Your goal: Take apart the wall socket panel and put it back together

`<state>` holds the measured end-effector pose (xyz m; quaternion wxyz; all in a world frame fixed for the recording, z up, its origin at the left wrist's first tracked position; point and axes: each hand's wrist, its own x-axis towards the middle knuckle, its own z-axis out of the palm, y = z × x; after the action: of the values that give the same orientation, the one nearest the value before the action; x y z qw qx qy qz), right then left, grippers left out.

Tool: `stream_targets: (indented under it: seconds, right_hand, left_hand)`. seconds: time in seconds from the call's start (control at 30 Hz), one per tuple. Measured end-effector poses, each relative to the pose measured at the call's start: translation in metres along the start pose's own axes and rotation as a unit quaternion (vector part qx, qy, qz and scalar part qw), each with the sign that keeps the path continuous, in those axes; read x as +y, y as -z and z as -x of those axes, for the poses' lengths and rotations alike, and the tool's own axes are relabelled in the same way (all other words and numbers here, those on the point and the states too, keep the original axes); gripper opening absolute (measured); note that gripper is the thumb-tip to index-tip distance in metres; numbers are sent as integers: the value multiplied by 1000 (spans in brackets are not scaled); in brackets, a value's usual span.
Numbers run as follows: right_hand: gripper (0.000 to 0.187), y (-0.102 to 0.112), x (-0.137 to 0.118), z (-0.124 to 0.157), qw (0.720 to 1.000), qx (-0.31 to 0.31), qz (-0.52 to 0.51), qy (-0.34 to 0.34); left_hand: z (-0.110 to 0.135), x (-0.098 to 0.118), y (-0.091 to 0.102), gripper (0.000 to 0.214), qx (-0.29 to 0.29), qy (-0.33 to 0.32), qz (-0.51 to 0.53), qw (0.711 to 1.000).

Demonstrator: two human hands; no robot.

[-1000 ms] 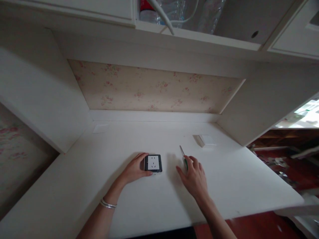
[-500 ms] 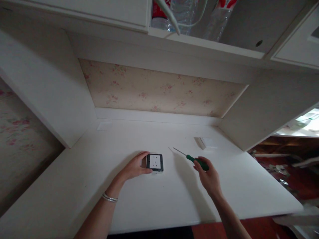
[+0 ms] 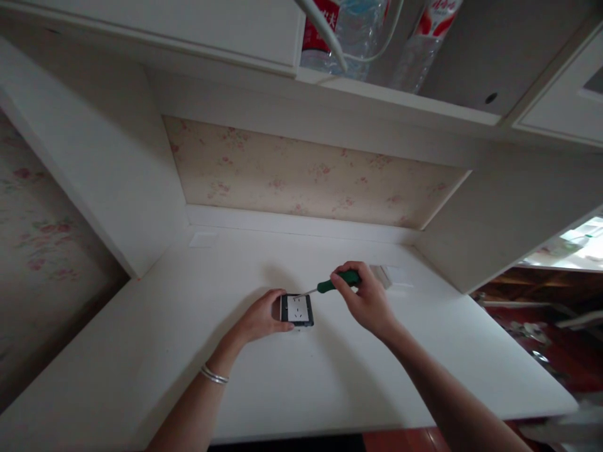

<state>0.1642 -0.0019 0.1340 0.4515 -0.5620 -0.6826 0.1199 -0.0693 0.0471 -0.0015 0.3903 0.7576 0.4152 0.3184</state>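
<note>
A wall socket [image 3: 297,310] with a white slotted face and a dark frame stands on the white desk [image 3: 264,389]. My left hand [image 3: 264,316] grips it from the left, thumb at the near edge and fingers at the far edge. In my right hand [image 3: 365,295] is a screwdriver [image 3: 339,281] with a green handle, its fingers wrapped round the handle. The thin metal shaft slants down to the left, and its tip is over the upper part of the socket's face. Whether the tip touches the socket I cannot tell.
Behind my right hand lies a small white piece [image 3: 380,276], partly hidden. A flat pale square [image 3: 203,240] is at the back left of the desk. Overhead, a cabinet shelf holds plastic bottles [image 3: 419,50] and a hanging white cable [image 3: 325,31]. Side panels flank the desk.
My right hand has moved left and away from me, bringing the screwdriver's tip over the socket. My left hand keeps its hold on the socket. The view has shifted slightly.
</note>
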Motion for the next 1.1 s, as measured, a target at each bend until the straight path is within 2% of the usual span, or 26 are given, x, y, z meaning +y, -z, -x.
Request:
stream_targets:
  seconds: [0.1,0.17,0.47,0.7,1.1]
  right_hand:
    - [19,-7,-8,-3,997,-69,19,27]
    - [19,-11,-11,-5,995,-88,21,30]
    - [15,-21,-10,-13,990,-126,33,47]
    - [14,-20,-16,-18,986,-153,40,55]
    - [13,-24,-19,-21,981,-167,62,72]
  left_hand:
    - [0,-1,0,77,-4,2,16,1000]
    - [0,-2,0,77,-6,6,32,999]
    - [-1,-3,0,75,-13,6,55,998]
    - [-1,-3,-1,76,-15,6,63,998]
    - [-2,-6,-2,76,-9,2,42,999]
